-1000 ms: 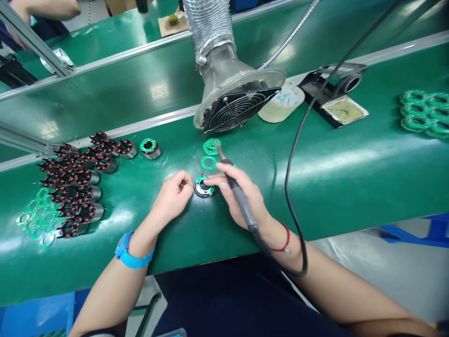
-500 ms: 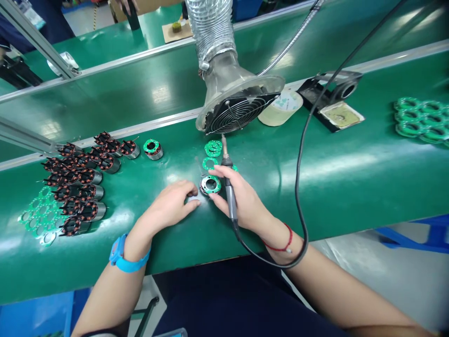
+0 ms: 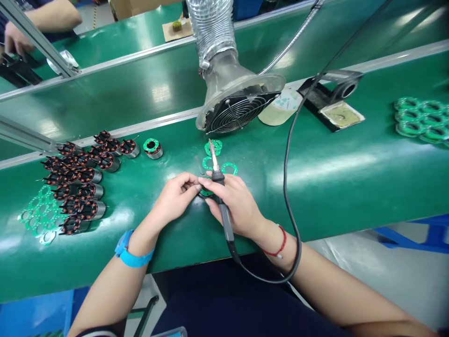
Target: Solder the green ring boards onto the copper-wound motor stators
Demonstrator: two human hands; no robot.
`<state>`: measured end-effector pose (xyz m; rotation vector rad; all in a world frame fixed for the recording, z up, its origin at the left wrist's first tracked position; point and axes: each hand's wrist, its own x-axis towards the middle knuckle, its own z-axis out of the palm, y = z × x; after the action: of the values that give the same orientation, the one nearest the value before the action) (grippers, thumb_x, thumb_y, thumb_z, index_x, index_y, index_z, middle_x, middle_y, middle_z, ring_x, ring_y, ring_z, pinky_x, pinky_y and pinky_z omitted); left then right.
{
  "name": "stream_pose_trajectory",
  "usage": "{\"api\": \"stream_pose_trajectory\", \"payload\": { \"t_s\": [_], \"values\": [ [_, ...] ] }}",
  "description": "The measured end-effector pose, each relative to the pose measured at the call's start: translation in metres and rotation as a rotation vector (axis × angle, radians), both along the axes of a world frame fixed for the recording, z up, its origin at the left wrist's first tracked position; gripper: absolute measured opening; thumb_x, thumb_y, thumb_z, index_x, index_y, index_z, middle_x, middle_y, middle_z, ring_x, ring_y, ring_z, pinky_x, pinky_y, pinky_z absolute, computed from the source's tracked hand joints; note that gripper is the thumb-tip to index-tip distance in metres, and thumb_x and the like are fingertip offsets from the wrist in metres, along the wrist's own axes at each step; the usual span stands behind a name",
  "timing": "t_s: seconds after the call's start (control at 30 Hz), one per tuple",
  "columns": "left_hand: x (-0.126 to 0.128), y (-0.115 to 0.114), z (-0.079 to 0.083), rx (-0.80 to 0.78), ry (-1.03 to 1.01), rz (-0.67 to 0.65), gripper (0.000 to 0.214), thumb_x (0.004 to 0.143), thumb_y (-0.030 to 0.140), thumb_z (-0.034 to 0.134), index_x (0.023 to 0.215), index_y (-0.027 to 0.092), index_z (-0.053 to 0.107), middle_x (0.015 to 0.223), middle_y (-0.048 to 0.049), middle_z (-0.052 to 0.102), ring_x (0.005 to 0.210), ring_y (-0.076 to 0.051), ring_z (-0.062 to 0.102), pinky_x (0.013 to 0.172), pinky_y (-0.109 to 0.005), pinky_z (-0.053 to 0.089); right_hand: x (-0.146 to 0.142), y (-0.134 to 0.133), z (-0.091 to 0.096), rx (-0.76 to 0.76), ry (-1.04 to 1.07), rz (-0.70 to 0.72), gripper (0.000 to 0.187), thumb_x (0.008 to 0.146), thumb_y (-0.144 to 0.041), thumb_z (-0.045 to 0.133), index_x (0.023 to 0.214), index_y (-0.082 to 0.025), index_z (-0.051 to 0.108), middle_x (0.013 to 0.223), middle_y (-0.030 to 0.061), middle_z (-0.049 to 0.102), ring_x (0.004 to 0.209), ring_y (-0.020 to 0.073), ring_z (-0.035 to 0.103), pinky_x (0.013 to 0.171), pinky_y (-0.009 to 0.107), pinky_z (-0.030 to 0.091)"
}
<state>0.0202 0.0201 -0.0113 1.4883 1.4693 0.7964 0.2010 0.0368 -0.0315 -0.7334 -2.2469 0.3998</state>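
Note:
A soldering iron (image 3: pixel 225 220) lies in my right hand (image 3: pixel 238 201), which is closed around it, its tip pointing up and away toward the fume hood. The thumb and fingers of that hand also reach a motor stator topped with a green ring-shaped circuit board (image 3: pixel 206 192), largely hidden between my hands. My left hand (image 3: pixel 178 194) has its thumb and fingers pinched together at the stator's left edge. Just beyond are loose green ring boards (image 3: pixel 229 168), partly covered by the iron and my fingers.
Several copper-wound stators (image 3: pixel 82 192) stand at left beside flat ring boards (image 3: pixel 44 210). One board-topped stator (image 3: pixel 153 148) stands apart. A fume hood (image 3: pixel 242 107) hangs ahead. An iron stand (image 3: pixel 333 100) and stacked ring boards (image 3: pixel 421 119) are at right. A co-worker's hand (image 3: pixel 17 40) shows beyond the partition.
My left fingers have come in and closed at the stator. My right hand has shifted left with the soldering iron, whose tip has swung left. A co-worker's arm has appeared at top left.

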Motion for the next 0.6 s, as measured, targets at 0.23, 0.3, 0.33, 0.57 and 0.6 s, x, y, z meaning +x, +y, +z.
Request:
{"api": "stream_pose_trajectory", "payload": {
  "t_s": [0.23,0.3,0.33,0.57,0.6],
  "values": [
    [-0.002,0.001,-0.004,-0.026,-0.029,0.076,0.007,0.076,0.017,0.049,0.071,0.017,0.053,0.063,0.0051,0.049,0.059,-0.008,0.043,0.057,-0.021,0.034,0.002,-0.001,0.002,-0.055,0.161,-0.052,0.038,0.087,-0.010,0.051,0.124,-0.021,0.048,0.088,0.0031,0.074,0.082,0.0197,0.067,0.079,0.039,0.050],
    [-0.002,0.002,-0.005,-0.030,-0.003,0.068,0.006,0.075,0.016,0.048,0.071,0.017,0.052,0.063,0.0054,0.048,0.058,-0.008,0.042,0.057,-0.021,0.033,0.003,-0.002,0.003,-0.094,0.237,-0.090,0.039,0.088,-0.013,0.052,0.126,-0.020,0.048,0.083,0.0026,0.074,0.081,0.0192,0.069,0.080,0.038,0.052],
    [-0.002,0.002,-0.005,-0.032,0.010,0.072,0.006,0.075,0.016,0.048,0.071,0.017,0.052,0.062,0.0055,0.048,0.057,-0.008,0.042,0.057,-0.021,0.033,0.005,-0.003,0.003,-0.115,0.276,-0.119,0.037,0.088,-0.015,0.053,0.125,-0.020,0.050,0.083,0.0030,0.074,0.080,0.0189,0.069,0.079,0.037,0.053],
    [0.003,0.000,-0.001,-0.002,0.134,0.120,0.007,0.076,0.017,0.048,0.070,0.019,0.047,0.059,0.0059,0.045,0.056,-0.009,0.040,0.055,-0.022,0.031,0.016,-0.008,0.004,-0.154,0.434,-0.148,0.016,0.088,-0.030,0.052,0.095,-0.022,0.064,0.080,0.0036,0.074,0.066,0.0180,0.071,0.059,0.031,0.055],
    [0.004,-0.001,0.000,0.003,0.153,0.123,0.007,0.076,0.017,0.048,0.070,0.019,0.047,0.059,0.0058,0.045,0.056,-0.009,0.040,0.055,-0.022,0.031,0.017,-0.008,0.005,-0.148,0.439,-0.125,0.016,0.088,-0.030,0.052,0.093,-0.022,0.064,0.076,0.0028,0.073,0.064,0.0176,0.071,0.057,0.031,0.055]
  ]
}}
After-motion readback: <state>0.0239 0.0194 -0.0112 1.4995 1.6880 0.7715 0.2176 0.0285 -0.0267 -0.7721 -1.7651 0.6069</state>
